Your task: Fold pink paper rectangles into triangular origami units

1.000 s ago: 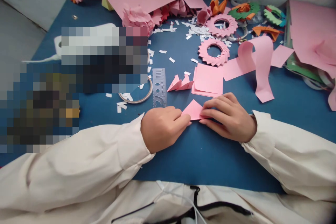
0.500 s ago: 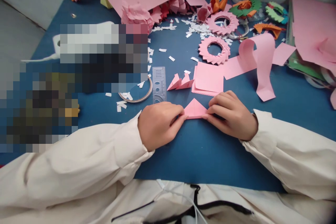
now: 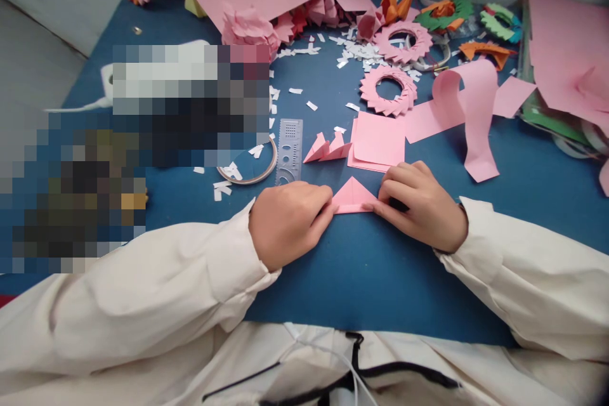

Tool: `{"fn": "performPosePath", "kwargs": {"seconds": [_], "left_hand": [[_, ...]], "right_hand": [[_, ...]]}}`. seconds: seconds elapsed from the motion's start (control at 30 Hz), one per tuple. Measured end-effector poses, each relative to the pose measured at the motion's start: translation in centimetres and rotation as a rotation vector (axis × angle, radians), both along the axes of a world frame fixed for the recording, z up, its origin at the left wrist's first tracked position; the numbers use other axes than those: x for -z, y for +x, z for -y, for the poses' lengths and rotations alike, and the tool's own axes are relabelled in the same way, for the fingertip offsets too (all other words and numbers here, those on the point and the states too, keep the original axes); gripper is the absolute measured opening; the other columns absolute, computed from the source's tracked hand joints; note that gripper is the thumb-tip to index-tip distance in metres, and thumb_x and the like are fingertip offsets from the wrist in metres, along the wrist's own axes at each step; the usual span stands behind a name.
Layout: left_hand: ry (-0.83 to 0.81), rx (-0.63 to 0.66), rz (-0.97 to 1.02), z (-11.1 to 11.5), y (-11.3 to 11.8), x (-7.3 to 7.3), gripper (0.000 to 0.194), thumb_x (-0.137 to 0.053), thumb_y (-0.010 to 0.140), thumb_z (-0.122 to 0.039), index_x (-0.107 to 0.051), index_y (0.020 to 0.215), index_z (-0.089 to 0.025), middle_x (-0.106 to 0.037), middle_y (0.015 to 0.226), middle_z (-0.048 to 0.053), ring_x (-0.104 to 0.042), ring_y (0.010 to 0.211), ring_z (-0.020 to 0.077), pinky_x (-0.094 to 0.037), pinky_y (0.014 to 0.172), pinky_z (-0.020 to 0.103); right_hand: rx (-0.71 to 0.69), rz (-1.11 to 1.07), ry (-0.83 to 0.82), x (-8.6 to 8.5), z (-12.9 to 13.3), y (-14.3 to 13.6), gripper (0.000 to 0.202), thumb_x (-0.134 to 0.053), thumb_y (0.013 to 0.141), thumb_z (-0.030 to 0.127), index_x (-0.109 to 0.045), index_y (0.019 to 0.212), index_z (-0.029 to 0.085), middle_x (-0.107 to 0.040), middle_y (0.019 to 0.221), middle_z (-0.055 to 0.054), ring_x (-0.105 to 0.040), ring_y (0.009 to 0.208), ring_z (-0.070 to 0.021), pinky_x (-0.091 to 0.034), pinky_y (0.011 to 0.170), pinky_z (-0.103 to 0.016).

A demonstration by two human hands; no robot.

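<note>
A small pink paper (image 3: 353, 193), folded into a triangle with a narrow strip along its lower edge, lies on the blue table (image 3: 361, 279). Its left corner is pinched by my left hand (image 3: 292, 222). At the right corner, my right hand (image 3: 421, 206) has its fingers curled, with a fingertip on the folded strip. Just beyond the triangle lies a stack of pink paper squares (image 3: 379, 141). Left of that stack are small folded pink pieces (image 3: 328, 148).
A clear ruler (image 3: 289, 149) and a tape ring (image 3: 273, 162) lie beyond my left hand. Pink folded rings (image 3: 389, 90), white scraps (image 3: 359, 51) and a curled pink strip (image 3: 480, 120) are farther back. Blurred items cover the left side.
My right fingertip has slid slightly inward along the folded strip, and its other fingers have lifted a little off the right corner. My left hand has barely moved.
</note>
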State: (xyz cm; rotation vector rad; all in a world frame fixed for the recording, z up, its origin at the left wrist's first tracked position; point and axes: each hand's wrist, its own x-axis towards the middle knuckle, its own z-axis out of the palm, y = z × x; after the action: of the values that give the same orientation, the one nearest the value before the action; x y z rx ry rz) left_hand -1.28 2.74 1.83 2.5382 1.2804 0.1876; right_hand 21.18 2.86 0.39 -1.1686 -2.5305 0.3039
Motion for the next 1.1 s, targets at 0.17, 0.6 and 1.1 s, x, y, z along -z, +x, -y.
{"fn": "performPosePath", "kwargs": {"seconds": [0.17, 0.6, 1.1], "left_hand": [[0.045, 0.004, -0.009, 0.1, 0.0, 0.3, 0.026, -0.040, 0.089, -0.031, -0.054, 0.071, -0.018, -0.055, 0.062, -0.001, -0.050, 0.058, 0.0138, -0.026, 0.050, 0.025], [0.134, 0.088, 0.045, 0.1, -0.2, 0.7, 0.021, -0.039, 0.090, -0.026, -0.059, 0.091, -0.022, -0.058, 0.063, -0.003, -0.053, 0.056, 0.0110, -0.025, 0.047, 0.024], [0.323, 0.360, 0.062, -0.1, -0.7, 1.1, 0.030, -0.037, 0.088, -0.015, -0.062, 0.103, -0.020, -0.055, 0.057, -0.001, -0.051, 0.052, 0.0124, -0.027, 0.044, 0.024]], "right_hand": [[0.009, 0.031, 0.039, -0.1, 0.1, -0.1, 0.027, -0.050, 0.087, 0.032, -0.047, 0.065, 0.017, -0.049, 0.068, -0.001, -0.042, 0.064, -0.0121, -0.028, 0.064, -0.029], [0.013, 0.050, 0.186, 0.1, 0.3, -0.1, 0.012, -0.054, 0.085, 0.028, -0.051, 0.081, 0.017, -0.055, 0.077, -0.002, -0.049, 0.070, -0.0131, -0.032, 0.066, -0.030], [-0.349, 0.107, 0.565, -0.2, 0.4, -0.3, 0.017, -0.049, 0.083, 0.009, -0.059, 0.092, 0.019, -0.062, 0.090, -0.003, -0.054, 0.081, -0.0125, -0.039, 0.071, -0.031]]}}
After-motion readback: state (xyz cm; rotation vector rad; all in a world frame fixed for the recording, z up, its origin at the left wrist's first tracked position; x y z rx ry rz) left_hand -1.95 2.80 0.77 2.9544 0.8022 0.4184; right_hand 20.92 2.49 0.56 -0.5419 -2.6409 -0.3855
